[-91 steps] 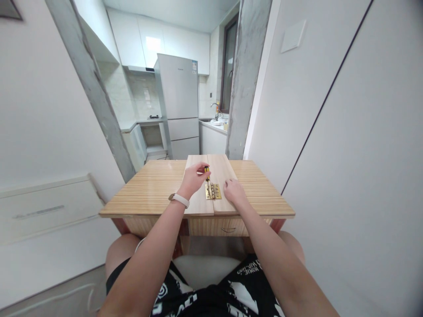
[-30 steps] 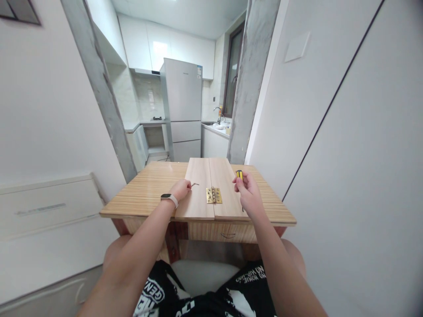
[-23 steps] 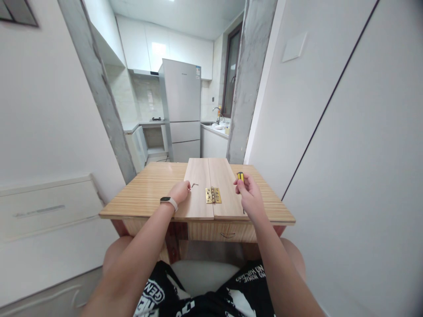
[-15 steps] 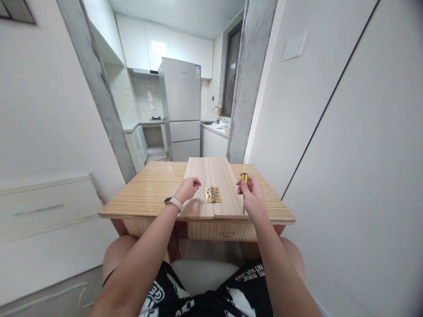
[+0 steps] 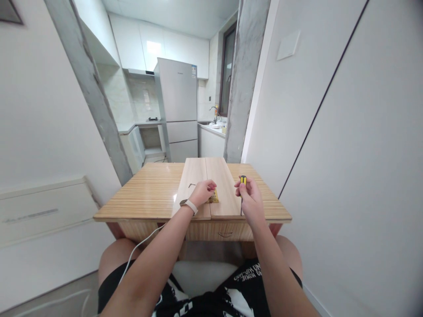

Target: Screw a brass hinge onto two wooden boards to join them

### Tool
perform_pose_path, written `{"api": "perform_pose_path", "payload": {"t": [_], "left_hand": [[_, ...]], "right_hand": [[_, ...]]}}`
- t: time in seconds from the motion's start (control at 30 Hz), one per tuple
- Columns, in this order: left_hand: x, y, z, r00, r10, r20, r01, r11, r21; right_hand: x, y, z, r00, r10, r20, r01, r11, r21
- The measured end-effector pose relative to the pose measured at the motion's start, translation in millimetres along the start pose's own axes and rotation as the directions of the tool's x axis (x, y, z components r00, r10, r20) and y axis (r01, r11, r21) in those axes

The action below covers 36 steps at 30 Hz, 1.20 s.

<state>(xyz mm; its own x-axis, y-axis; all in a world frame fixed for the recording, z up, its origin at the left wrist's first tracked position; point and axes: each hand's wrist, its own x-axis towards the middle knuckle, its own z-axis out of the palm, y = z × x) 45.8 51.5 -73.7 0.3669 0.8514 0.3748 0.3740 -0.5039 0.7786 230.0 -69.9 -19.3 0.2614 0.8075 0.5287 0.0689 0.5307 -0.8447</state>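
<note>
Two pale wooden boards lie side by side on the table, with a brass hinge across their seam. My left hand is closed over the hinge, fingers pinched together, and covers much of it. Whatever sits in that pinch is too small to make out. My right hand grips a screwdriver by its yellow and black handle, its dark shaft pointing down at the right board's edge. A small dark bent piece rests on the left board, beyond my left wrist.
The striped wooden table has a front drawer with a handle. A white cord runs beside my left forearm. Behind the table stand a grey fridge and a sink counter. A white wall is close on the right.
My left hand has moved right, from the left board to over the hinge. The bent piece and the white cord now show. My right hand keeps its hold on the screwdriver.
</note>
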Motion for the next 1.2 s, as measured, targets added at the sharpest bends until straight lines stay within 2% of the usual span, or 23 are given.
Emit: {"api": "perform_pose_path", "payload": {"t": [0.2,0.33,0.53,0.93,1.1,1.2], "left_hand": [[1.2,-8.0,7.2,0.998,0.039,0.044,-0.042,0.996,0.073],[4.5,-6.2,5.6,0.988,0.100,0.114,-0.117,0.982,0.147],[11.6,-3.3,6.9,0.975,0.118,0.188,-0.162,0.957,0.242],[7.0,-4.4,10.3,0.969,0.162,0.187,-0.205,0.949,0.241],[2.2,-9.2,14.6,0.986,0.125,0.108,-0.143,0.974,0.176],[-0.7,-12.1,16.4,0.993,0.097,0.068,-0.105,0.986,0.129]], "right_hand": [[-1.0,-0.5,0.4,1.000,0.003,0.002,-0.003,1.000,0.000],[-1.6,0.1,0.3,1.000,0.009,0.008,-0.009,1.000,0.002],[3.6,0.0,2.7,1.000,-0.005,0.025,0.005,1.000,0.007],[45.8,3.8,28.6,0.999,-0.030,0.044,0.023,0.988,0.154],[62.1,16.5,43.1,1.000,-0.019,0.001,0.018,0.969,0.248],[70.0,26.2,53.4,1.000,0.029,-0.003,-0.026,0.946,0.324]]}}
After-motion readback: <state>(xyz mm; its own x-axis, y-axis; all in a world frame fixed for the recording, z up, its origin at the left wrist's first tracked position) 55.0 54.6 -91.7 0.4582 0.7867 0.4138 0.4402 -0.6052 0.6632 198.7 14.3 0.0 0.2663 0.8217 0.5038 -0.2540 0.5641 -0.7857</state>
